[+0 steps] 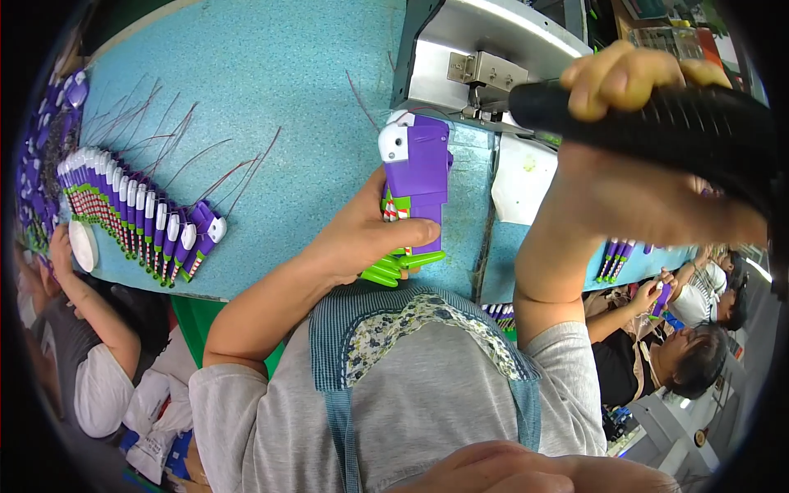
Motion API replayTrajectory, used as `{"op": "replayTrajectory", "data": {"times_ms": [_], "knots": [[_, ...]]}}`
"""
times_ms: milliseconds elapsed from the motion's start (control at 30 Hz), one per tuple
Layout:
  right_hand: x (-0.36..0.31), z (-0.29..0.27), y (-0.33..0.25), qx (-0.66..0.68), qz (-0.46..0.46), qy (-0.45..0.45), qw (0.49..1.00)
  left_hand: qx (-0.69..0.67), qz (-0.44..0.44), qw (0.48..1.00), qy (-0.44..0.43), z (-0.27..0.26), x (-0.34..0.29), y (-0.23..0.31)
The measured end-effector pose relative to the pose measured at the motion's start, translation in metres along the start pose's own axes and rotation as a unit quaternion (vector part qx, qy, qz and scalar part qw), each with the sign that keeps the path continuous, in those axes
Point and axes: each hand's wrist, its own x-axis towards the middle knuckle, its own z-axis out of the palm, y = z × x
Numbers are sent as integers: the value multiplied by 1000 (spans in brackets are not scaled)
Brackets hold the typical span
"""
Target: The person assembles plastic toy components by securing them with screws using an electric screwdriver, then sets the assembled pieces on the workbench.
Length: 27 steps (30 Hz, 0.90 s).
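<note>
L hand (pixel 382 230) clamped on purple toy (pixel 425 177), near side of metal box (pixel 493 66); R hand (pixel 625 185) gripping black tool (pixel 641 115), right of box. Toy looks mostly built, wires (pixel 362 103) loose so prob. unfinished; toy row (pixel 136 205) left of box similar

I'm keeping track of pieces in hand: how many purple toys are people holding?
2 that I can make out: one purple toy in the wearer's left hand, another purple toy in a co-worker's hand at the right. Others may be hidden.
</note>
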Motion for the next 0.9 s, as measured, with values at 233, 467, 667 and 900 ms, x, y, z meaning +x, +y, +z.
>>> {"op": "replayTrajectory", "data": {"times_ms": [233, 467, 667, 900], "knots": [[-12, 1, 1, -10, 15, -23, 1000, -37, -3, 999, -14, 1, 2, -4], [-17, 10, 0, 0, 1, -63, 998, 18, -1, 1000, -15, 4, 0, -3], [-21, 11, 10, 30, 20, -65, 997, 48, 13, 999, -8, 2, 3, -6], [-19, 13, 13, 41, 34, -49, 997, 50, 32, 998, -30, 0, 6, -3]]}}
